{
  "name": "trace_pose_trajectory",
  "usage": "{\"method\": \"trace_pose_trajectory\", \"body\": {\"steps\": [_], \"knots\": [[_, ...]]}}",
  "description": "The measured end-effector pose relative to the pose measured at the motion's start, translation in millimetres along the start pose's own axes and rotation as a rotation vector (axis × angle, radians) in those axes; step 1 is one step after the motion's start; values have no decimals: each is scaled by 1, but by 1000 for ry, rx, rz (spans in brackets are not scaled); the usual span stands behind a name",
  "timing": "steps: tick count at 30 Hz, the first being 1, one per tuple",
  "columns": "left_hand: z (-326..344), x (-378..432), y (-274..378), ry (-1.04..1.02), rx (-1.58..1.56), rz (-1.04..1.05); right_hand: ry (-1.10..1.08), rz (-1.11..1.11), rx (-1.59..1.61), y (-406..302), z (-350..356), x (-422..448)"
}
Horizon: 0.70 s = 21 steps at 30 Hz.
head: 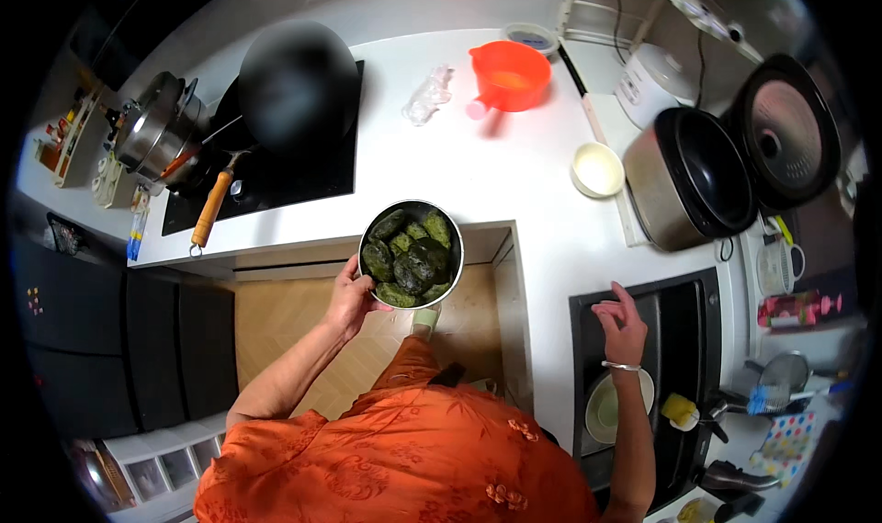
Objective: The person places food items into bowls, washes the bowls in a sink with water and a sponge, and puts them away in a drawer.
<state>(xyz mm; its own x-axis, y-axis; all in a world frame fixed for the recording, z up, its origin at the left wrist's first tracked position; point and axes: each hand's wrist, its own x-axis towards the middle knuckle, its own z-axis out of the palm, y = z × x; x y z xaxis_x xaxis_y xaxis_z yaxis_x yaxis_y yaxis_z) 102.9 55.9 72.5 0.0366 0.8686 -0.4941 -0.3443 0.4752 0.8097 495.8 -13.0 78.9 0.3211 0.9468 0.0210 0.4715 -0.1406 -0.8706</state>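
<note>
My left hand (pixel 351 297) grips the rim of a round metal bowl (pixel 457 275) at its lower left. Dark green lumps of food (pixel 422 264) fill the bowl, which is held over the gap in front of the counter edge. My right hand (pixel 623 323), with a silver bangle at the wrist, is raised above the black sink (pixel 661 344) with its fingers partly bent and nothing in it. Below that forearm a pale bowl (pixel 598 413) rests in the sink, near a yellow sponge (pixel 679 409).
A black hob (pixel 303 178) bears a wok (pixel 231 110), a wood-handled utensil (pixel 212 206) and a steel steamer pot (pixel 148 141). On the white counter (pixel 441 165) are a red dipper (pixel 510 75), a plastic bag (pixel 428 97), a cream bowl (pixel 597 170) and an open-lidded cooker (pixel 668 178).
</note>
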Motion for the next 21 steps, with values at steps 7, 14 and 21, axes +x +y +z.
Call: {"method": "trace_pose_trajectory", "body": {"steps": [7, 14, 21], "knots": [[-41, 66, 44, 37, 15, 36, -205, -406, -179, -100, 146, 88], [-54, 117, 67, 30, 39, 9, -350, -937, -559, -160, 280, 236], [-51, 152, 73, -31, -25, -57, -474, -861, -1248, -123, 351, 328]]}}
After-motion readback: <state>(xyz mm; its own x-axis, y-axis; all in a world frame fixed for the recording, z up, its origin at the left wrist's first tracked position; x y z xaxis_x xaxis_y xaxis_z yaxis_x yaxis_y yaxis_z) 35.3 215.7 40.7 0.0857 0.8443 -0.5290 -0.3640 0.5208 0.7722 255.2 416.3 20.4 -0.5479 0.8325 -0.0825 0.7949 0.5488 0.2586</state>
